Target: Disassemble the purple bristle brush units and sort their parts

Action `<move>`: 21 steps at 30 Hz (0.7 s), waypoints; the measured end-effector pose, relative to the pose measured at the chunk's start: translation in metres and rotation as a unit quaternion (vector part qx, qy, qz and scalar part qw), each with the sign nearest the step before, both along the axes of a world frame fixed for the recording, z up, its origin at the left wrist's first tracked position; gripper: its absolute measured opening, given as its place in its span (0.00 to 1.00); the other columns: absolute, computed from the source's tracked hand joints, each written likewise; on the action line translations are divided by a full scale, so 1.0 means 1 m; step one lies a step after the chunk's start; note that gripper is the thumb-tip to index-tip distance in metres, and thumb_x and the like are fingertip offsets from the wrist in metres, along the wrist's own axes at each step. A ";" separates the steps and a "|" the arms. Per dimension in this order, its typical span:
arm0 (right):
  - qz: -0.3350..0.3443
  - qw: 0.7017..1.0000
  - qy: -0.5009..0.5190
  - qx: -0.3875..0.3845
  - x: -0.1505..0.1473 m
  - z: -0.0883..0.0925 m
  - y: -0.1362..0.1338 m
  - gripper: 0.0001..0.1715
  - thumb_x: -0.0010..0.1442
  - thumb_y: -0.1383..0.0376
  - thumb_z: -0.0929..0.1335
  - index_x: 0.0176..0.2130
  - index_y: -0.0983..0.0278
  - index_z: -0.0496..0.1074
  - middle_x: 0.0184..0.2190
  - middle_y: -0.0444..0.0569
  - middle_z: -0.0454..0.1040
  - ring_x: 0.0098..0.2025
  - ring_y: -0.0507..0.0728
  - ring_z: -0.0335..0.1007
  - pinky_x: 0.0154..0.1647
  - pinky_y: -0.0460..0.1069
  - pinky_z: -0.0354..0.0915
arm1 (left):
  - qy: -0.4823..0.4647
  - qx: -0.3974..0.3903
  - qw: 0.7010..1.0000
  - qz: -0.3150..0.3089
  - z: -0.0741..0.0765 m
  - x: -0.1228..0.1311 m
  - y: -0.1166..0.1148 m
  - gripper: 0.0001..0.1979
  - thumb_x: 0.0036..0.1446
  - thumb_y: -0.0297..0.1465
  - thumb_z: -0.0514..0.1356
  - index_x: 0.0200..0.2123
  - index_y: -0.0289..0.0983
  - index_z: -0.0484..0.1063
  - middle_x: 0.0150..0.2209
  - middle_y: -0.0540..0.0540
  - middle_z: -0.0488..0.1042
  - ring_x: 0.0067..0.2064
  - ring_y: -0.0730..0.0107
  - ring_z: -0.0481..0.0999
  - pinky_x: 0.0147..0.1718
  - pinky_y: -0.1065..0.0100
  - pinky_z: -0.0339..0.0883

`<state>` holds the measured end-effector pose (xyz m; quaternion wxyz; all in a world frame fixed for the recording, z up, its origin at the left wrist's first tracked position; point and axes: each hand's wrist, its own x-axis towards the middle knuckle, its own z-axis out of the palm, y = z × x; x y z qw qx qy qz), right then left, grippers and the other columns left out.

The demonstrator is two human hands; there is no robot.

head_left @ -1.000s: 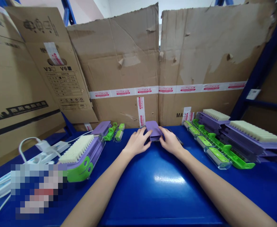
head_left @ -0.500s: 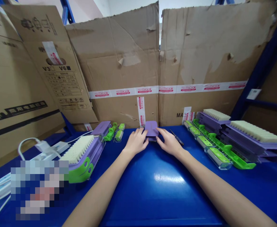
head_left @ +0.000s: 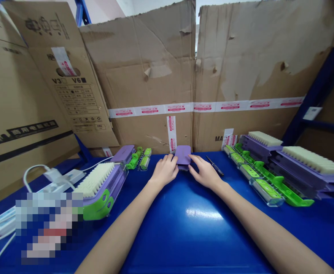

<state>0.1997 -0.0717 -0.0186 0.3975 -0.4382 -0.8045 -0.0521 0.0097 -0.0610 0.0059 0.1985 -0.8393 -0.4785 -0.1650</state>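
Observation:
A purple plastic housing point(head_left: 183, 155) stands at the back middle of the blue table, its flat face toward me. My left hand point(head_left: 165, 170) grips its left side, fingers curled along the edge. On the opposite side, my right hand point(head_left: 204, 171) holds its right edge between thumb and fingers. Underneath the flat face, a darker toothed strip shows; its details are too small to tell. Just right of my right hand lies a dark screwdriver-like tool point(head_left: 215, 166).
Purple units with cream bristle-like blocks point(head_left: 315, 159) and green clip strips point(head_left: 278, 180) line the right. At left are a purple-green unit point(head_left: 104, 190), small green parts point(head_left: 145, 159) and a white power strip point(head_left: 67, 179) with cables. Cardboard sheets point(head_left: 150, 76) wall the back.
The view has shifted slightly, so the surroundings sit a little differently. Both hands keep the same hold on the purple housing.

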 end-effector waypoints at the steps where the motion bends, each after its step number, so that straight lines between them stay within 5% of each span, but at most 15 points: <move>1: 0.002 1.000 0.000 0.002 0.000 0.000 0.000 0.23 0.61 0.63 0.60 0.55 0.66 0.61 0.51 0.56 0.68 0.53 0.59 0.66 0.52 0.55 0.64 | -0.002 0.000 1.000 0.004 0.000 0.000 0.000 0.14 0.60 0.32 0.49 0.46 0.36 0.65 0.45 0.41 0.69 0.46 0.61 0.68 0.42 0.63 0.66; 10: 0.020 1.000 -0.002 -0.007 0.001 0.002 -0.002 0.26 0.59 0.66 0.60 0.57 0.65 0.59 0.51 0.56 0.69 0.50 0.58 0.68 0.51 0.55 0.66 | 0.021 -0.005 0.998 0.062 0.005 0.001 0.000 0.11 0.59 0.28 0.48 0.40 0.32 0.68 0.40 0.38 0.70 0.44 0.58 0.70 0.37 0.63 0.67; 21: -0.017 1.000 -0.005 -0.003 0.003 0.003 0.000 0.28 0.59 0.66 0.59 0.59 0.63 0.57 0.51 0.55 0.68 0.48 0.59 0.68 0.49 0.55 0.66 | -0.061 -0.071 0.989 0.115 0.007 -0.005 0.002 0.16 0.63 0.32 0.45 0.37 0.34 0.70 0.40 0.39 0.74 0.43 0.61 0.74 0.39 0.65 0.66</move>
